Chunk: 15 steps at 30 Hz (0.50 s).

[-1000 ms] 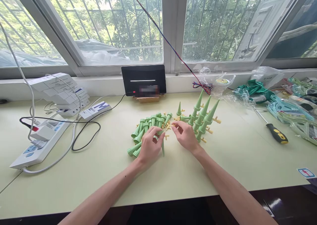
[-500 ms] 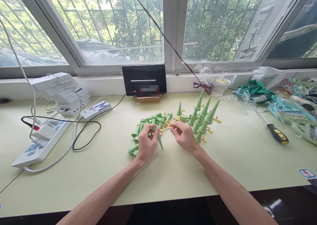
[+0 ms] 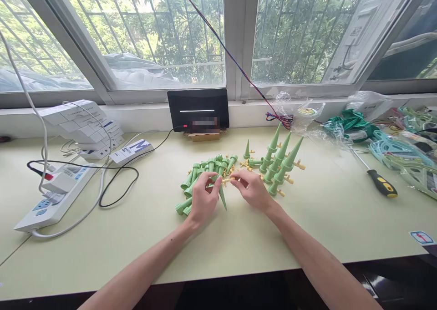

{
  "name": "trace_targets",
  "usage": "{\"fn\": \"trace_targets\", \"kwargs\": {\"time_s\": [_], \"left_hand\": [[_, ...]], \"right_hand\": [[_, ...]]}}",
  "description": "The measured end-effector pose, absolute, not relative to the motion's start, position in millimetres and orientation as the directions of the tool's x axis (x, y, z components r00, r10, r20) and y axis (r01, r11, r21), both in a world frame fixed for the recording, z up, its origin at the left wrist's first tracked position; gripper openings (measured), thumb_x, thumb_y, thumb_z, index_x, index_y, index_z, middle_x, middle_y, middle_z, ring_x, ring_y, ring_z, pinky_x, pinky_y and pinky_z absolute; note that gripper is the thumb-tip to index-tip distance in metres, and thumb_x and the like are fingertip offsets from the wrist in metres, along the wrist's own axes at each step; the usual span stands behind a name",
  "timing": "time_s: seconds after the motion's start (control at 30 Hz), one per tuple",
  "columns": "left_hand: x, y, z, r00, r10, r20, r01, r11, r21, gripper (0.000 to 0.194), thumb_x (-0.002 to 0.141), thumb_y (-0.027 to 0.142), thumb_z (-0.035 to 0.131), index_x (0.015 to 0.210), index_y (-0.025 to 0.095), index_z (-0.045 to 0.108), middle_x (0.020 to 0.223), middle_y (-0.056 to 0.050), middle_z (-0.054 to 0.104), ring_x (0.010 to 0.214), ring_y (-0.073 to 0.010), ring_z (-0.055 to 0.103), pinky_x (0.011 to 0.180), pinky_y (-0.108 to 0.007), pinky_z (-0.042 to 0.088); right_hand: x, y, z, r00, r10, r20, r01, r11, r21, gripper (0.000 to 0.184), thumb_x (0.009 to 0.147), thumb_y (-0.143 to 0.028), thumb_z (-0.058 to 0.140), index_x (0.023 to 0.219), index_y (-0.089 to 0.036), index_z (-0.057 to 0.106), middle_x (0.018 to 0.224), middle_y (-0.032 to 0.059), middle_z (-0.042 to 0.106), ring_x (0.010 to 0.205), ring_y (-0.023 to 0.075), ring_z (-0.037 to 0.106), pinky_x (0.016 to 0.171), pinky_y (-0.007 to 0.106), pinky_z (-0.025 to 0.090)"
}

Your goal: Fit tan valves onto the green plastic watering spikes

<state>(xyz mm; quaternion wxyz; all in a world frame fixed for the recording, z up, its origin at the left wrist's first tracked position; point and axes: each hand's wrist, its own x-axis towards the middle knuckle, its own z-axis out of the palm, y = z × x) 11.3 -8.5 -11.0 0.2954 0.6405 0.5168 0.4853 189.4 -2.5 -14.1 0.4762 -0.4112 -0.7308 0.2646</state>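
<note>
My left hand (image 3: 205, 196) is closed round a green plant watering spike (image 3: 222, 198), whose pointed end slants down toward me. A small yellow valve (image 3: 226, 180) spans the gap between my hands, its left end against the spike. Whether it is seated in the spike I cannot tell. The fingertips of my right hand (image 3: 251, 189) pinch the valve's right end. Beside my left hand lies a pile of green spike parts (image 3: 196, 171). To the right of my right hand stand several stacked spikes (image 3: 280, 157) with yellow valves sticking out.
A lone spike (image 3: 246, 149) stands behind the hands. At the back is a dark tablet (image 3: 198, 107). White boxes (image 3: 85, 123) and a power strip (image 3: 56, 205) with cables are at left. A screwdriver (image 3: 381, 183) and plastic-wrapped items (image 3: 403, 150) lie at right.
My right hand has shifted slightly left, bringing the yellow valve up to the spike. My left hand has barely moved and keeps its hold on the spike.
</note>
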Motion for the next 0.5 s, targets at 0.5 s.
{"fn": "trace_targets", "kwargs": {"time_s": [0.5], "left_hand": [[12.6, -10.4, -10.7, 0.038, 0.95, 0.311, 0.367, -0.303, 0.879, 0.023, 0.089, 0.043, 0.06, 0.097, 0.022, 0.059, 0.079, -0.001, 0.06, 0.063, -0.0135, 0.059, 0.053, -0.025, 0.052]], "right_hand": [[190.1, -1.9, -15.3, -0.218, 0.865, 0.452, 0.34, 0.502, -0.795, 0.015, 0.091, -0.033, 0.062, 0.092, -0.019, 0.069, 0.08, 0.0033, 0.068, 0.063, 0.0144, 0.056, 0.06, 0.027, 0.047]]}}
